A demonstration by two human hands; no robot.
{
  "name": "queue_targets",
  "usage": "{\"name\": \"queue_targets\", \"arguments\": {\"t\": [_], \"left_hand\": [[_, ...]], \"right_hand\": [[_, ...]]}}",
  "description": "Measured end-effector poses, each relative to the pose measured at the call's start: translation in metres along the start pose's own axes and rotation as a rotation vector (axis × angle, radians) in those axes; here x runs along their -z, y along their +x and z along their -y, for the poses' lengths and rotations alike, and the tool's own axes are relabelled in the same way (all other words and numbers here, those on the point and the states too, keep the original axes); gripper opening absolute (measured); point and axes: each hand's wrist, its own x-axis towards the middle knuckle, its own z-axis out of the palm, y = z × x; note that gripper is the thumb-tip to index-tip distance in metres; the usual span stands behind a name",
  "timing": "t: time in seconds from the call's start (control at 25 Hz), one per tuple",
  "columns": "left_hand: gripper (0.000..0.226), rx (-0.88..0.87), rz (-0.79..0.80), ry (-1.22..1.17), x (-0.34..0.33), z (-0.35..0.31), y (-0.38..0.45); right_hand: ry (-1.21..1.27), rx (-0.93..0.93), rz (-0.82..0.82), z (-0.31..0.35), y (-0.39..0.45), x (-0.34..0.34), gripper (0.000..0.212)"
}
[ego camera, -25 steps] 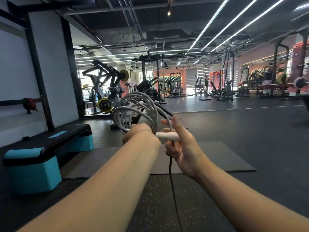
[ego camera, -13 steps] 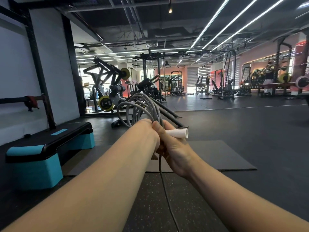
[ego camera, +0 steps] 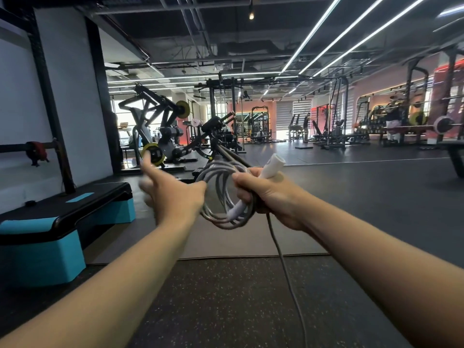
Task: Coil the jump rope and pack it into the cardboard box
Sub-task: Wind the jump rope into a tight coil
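The right hand is closed around the grey jump rope coils and white handle above the gym floor, the left hand spread and empty beside them; the light, springy cord probably wants gripping across all loops

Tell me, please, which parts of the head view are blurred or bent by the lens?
Head view: the left hand is smeared by motion at its fingers; the right hand and the coiled rope are sharp; the ceiling lights glare, and the forearms splay towards the corners.
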Motion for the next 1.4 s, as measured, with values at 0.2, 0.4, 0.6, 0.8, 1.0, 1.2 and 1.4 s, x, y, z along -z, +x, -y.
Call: {"name": "queue_targets", "arguments": {"t": [0.2,0.4,0.6,0.8,1.0,1.2,1.4], "left_hand": [[0.110,-1.638,0.136,1.005,0.017,-0.032,0.000],[0.098,-1.729,0.271,1.137,0.009,-0.029,-0.006],[0.037,-1.427,0.218,0.878,0.004,-0.018,-0.012],[0.030,-1.190,0.269,0.874,0.007,-0.022,-0.019],[0.078,-1.033,0.559,1.227,0.000,-0.057,-0.026],[0.050,-0.711,1.059,0.767,-0.009,-0.046,-0.015],[0.019,-0.741,1.157,0.758,0.009,-0.026,-0.001]], "right_hand": [[-0.406,-0.100,0.293,0.031,-0.001,0.015,0.017],[-0.604,-0.170,0.344,0.028,-0.003,0.014,0.062],[-0.515,-0.094,0.254,0.023,-0.005,0.016,0.008],[-0.640,-0.017,0.281,0.019,-0.013,0.023,0.019],[-0.618,-0.026,0.299,0.017,-0.008,0.023,0.013],[-0.700,-0.123,0.399,0.017,-0.016,0.026,0.008],[-0.702,-0.177,0.394,0.027,-0.021,0.048,0.052]]}}
